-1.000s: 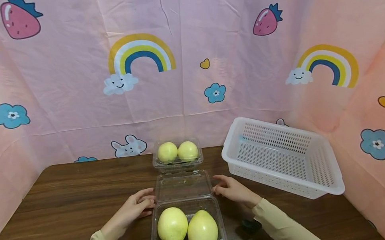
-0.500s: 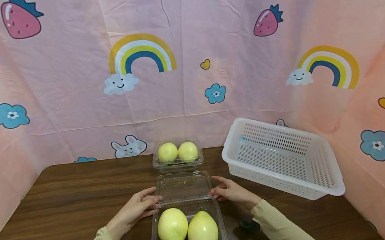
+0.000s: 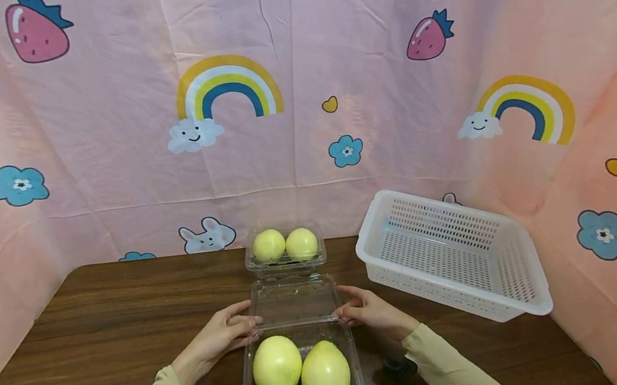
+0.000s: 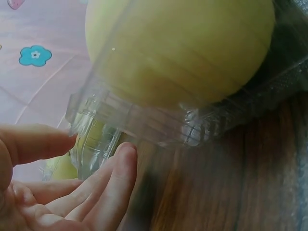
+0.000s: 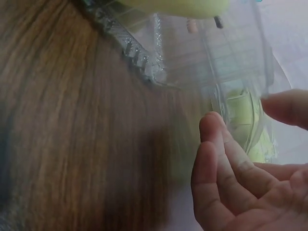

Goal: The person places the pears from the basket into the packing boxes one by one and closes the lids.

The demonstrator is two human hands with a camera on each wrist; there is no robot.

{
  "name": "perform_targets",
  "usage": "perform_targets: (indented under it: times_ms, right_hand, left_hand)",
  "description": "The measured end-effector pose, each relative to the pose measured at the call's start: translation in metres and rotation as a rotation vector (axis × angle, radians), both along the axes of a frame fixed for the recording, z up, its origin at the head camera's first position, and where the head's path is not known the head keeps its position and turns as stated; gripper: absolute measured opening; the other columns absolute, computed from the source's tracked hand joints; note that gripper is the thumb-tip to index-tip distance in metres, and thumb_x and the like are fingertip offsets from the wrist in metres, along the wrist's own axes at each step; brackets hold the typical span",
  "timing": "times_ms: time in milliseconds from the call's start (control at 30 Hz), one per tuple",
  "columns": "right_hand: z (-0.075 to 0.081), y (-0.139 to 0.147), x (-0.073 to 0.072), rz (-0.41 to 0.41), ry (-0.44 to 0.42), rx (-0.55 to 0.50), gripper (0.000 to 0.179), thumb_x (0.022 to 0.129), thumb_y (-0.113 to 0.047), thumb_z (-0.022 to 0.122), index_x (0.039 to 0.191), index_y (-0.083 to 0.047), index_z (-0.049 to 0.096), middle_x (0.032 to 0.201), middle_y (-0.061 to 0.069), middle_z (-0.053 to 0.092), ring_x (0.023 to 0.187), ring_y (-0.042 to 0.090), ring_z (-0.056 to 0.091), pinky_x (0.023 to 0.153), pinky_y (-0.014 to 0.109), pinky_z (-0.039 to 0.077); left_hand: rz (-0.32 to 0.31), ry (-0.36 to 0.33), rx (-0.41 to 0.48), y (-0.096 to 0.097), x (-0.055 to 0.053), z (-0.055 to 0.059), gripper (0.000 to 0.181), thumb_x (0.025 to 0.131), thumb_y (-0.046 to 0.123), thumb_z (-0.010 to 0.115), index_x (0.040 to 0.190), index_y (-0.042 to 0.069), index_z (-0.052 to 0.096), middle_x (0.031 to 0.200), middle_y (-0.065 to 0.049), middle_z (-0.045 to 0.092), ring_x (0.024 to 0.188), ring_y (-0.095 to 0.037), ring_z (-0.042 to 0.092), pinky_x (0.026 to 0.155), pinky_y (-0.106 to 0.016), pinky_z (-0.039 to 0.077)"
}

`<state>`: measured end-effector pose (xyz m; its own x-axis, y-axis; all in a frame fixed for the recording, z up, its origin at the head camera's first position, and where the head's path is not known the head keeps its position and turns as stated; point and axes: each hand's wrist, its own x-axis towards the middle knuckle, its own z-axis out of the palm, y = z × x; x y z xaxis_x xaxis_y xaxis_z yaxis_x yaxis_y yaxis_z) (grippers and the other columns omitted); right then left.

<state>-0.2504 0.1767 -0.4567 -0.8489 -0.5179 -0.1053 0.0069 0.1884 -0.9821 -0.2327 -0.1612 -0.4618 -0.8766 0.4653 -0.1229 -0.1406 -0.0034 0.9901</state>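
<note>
A clear plastic fruit box [image 3: 355,366] lies with its lid folded back, two yellow-green pears [image 3: 277,368] side by side in its base. At the left side of the clear lid [image 3: 295,300], near the hinge, my left hand [image 3: 211,339] has its thumb on the edge and the other fingers on the outer side. My right hand [image 3: 375,314] grips the opposite side likewise. In the left wrist view, the thumb [image 4: 53,144] meets a clear plastic edge beneath a pear [image 4: 178,53]. The right wrist view has plastic between thumb [image 5: 284,108] and fingers [image 5: 211,130].
Behind the lid stands a second clear box [image 3: 286,269] with two yellow-green fruits [image 3: 301,244]. A white perforated basket [image 3: 447,288] sits at the right. The wooden table [image 3: 127,317] ends at a patterned cloth [image 3: 127,176] at the back.
Both hands have moved inward to the sides of the lid, and the thumbs now lie on its edges. The boxes and the basket stay where they were.
</note>
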Motion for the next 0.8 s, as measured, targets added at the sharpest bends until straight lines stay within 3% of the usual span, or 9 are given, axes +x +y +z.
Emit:
perform_targets:
  times_ms: [333, 633, 800]
  right_hand:
    - [0.001, -0.002, 0.007, -0.019, 0.022, 0.013, 0.065, 0.093, 0.0, 0.056, 0.147, 0.01, 0.021, 0.104, 0.021, 0.067, 0.085, 0.017, 0.066, 0.075, 0.028, 0.051]
    - [0.007, -0.002, 0.016, -0.014, 0.054, -0.021, 0.066, 0.093, 0.003, 0.057, 0.148, 0.005, 0.019, 0.108, 0.029, 0.063, 0.087, 0.02, 0.065, 0.074, 0.027, 0.049]
    - [0.005, -0.004, 0.014, -0.026, 0.07, -0.038, 0.074, 0.091, 0.006, 0.059, 0.15, 0.0, 0.015, 0.106, 0.027, 0.064, 0.083, 0.016, 0.063, 0.071, 0.027, 0.049]
  left_hand:
    - [0.026, 0.002, -0.021, 0.0, 0.008, 0.002, 0.068, 0.097, 0.001, 0.054, 0.145, -0.016, 0.009, 0.123, -0.031, 0.054, 0.101, -0.027, 0.064, 0.084, -0.037, 0.052]
    - [0.039, 0.029, 0.02, 0.0, 0.012, 0.003, 0.063, 0.096, -0.003, 0.053, 0.144, -0.012, 0.013, 0.119, -0.027, 0.056, 0.101, -0.031, 0.063, 0.086, -0.04, 0.051]
    - [0.068, 0.055, 0.022, 0.001, 0.012, 0.004, 0.058, 0.094, -0.006, 0.053, 0.14, -0.009, 0.019, 0.118, -0.025, 0.056, 0.099, -0.029, 0.064, 0.084, -0.038, 0.052]
